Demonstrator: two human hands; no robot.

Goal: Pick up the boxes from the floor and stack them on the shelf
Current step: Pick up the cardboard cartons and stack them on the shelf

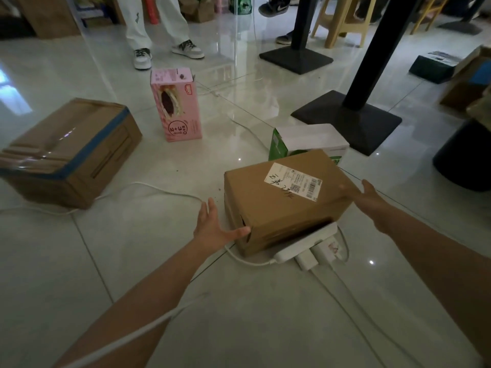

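- Floor: pale glossy tiles, crossed by white cables.
- Left hand: fingers straight and spread, thumb tip touching the near left corner of the labelled cardboard box.
- Power strip: white, plugs inserted, lying under the near bottom edge of the labelled cardboard box, which sits tilted on the floor.
- Right hand: fingers extended and laid against the upper right edge of the same box; fingertips blurred.
- White-and-green box: on the floor just behind the labelled cardboard box.
- Taped cardboard box: larger, edged with blue tape, on the floor well apart to the left.
- Pink carton: upright on the floor, farther back between the two cardboard boxes.
- Black table bases: flat on the tiles to the right rear.
- Legs: a standing person in pale trousers and sneakers, at the far edge.
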